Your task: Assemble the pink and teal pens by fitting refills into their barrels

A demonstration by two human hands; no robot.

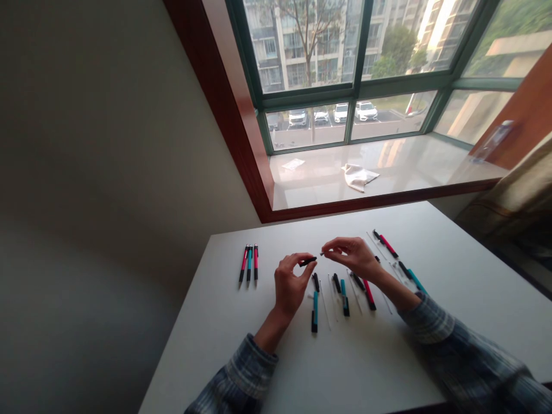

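Note:
Above the white table, my left hand (291, 282) pinches a short black pen part (307, 261) between thumb and fingertips. Close by on its right, my right hand (351, 255) holds a tiny grey pen piece (322, 253) by its fingertips, a small gap apart from the black part. Below my hands lie taken-apart pens: a teal barrel (315, 310), a second teal barrel (344, 296), a red barrel (369, 293), black pen parts (337, 282) and thin white refills (333, 296). My right forearm covers some of the pieces.
Three whole pens (249, 264) lie side by side at the table's left. More pen parts, with a red barrel (388, 246) and a teal one (416, 280), lie at the right. Behind the table (207, 356), a crumpled white cloth (359, 177) rests on the windowsill.

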